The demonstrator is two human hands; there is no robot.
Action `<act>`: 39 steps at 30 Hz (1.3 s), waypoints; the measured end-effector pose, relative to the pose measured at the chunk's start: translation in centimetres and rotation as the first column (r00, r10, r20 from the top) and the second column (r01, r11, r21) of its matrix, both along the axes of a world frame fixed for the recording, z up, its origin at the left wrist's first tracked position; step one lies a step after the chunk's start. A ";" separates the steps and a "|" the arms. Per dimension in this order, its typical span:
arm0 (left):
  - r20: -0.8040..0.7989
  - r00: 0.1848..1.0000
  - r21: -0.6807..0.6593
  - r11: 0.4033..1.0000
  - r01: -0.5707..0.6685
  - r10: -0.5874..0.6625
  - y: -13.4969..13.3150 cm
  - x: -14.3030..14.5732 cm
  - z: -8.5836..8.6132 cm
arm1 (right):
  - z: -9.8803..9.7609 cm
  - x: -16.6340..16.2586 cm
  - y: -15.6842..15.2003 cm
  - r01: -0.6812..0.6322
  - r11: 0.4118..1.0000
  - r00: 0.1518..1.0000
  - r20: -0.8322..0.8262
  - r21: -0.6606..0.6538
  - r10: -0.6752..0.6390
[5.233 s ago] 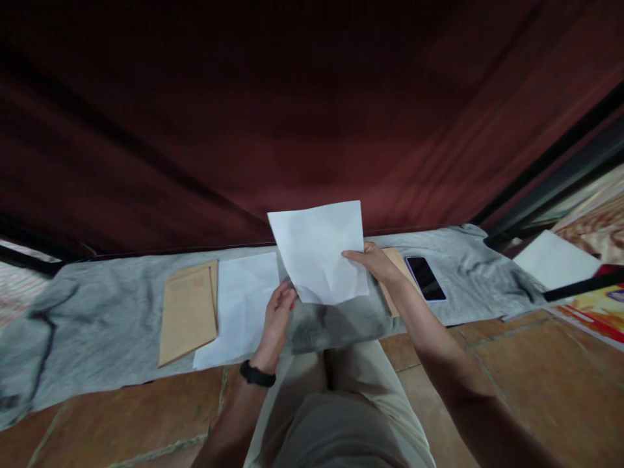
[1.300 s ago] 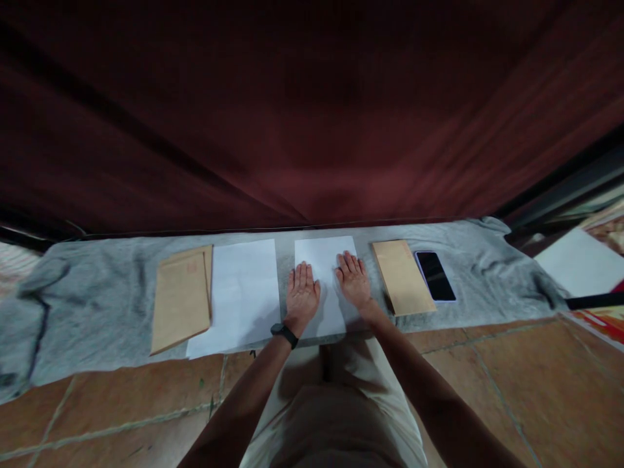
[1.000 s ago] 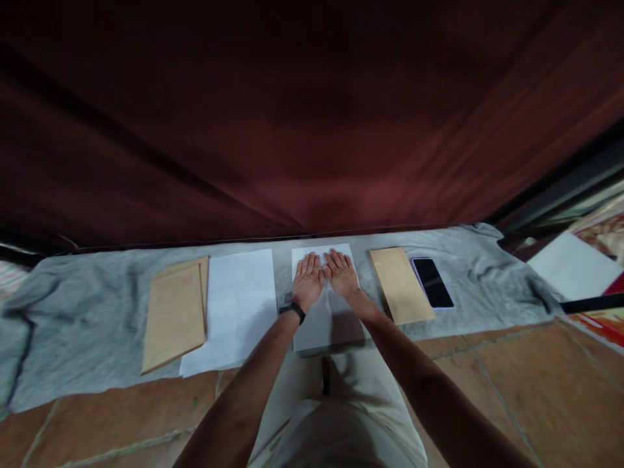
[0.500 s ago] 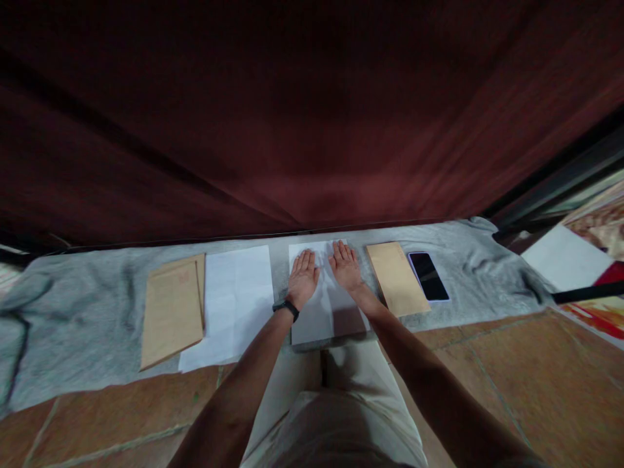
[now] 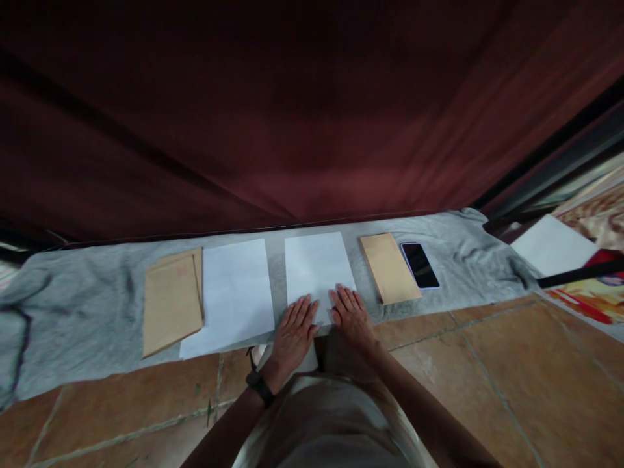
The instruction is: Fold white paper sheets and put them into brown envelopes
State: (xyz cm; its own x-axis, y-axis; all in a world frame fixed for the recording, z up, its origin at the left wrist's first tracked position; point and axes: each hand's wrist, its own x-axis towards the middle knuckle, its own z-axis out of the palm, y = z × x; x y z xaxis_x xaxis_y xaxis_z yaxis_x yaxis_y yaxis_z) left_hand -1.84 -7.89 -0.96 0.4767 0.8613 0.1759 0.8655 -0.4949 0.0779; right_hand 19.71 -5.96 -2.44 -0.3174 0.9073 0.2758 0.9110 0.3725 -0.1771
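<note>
A white sheet of paper (image 5: 316,266) lies flat on a grey cloth (image 5: 82,305) in front of me. My left hand (image 5: 292,333) rests open and flat on the sheet's near left corner, a black band on its wrist. My right hand (image 5: 351,315) lies open and flat on the near right corner, fingers stretched forward. Neither hand holds anything. My knees in light trousers show below the hands.
A second white sheet (image 5: 234,292) and a brown envelope (image 5: 171,300) lie to the left. Another brown envelope (image 5: 389,266) and a black phone (image 5: 420,264) lie to the right. A dark red curtain (image 5: 292,110) hangs behind. The floor is terracotta tile (image 5: 511,383).
I held the sheet up in both hands, then laid it on the cloth. Both flat hands have since slid from the sheet's far end back to its near edge.
</note>
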 end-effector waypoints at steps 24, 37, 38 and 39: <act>-0.002 0.994 -0.025 0.993 0.112 -0.112 -2.5 1.3 -0.7 | 1.2 1.9 -3.2 -0.212 0.971 0.977 -0.047 -0.109 0.208; -0.033 0.994 -0.057 0.993 0.100 -0.102 -2.7 1.7 -0.6 | 1.1 0.5 -0.9 -0.267 0.956 0.964 -0.034 -0.120 0.265; -0.034 0.994 -0.059 0.993 0.104 -0.106 -2.7 1.4 -0.6 | 1.0 0.7 -0.8 -0.254 0.961 0.967 -0.014 -0.114 0.254; -0.035 0.993 -0.061 0.992 0.108 -0.111 -2.8 1.2 -0.6 | 0.9 1.1 -0.9 -0.237 0.966 0.971 0.002 -0.106 0.239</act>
State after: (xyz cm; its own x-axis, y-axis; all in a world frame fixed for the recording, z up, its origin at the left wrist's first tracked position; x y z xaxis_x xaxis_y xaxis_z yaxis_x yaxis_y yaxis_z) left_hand -0.67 -10.65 -1.53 0.5740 0.8119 0.1061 0.8093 -0.5823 0.0772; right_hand 20.78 -6.83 -1.58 -0.5312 0.8285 0.1769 0.8010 0.5592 -0.2137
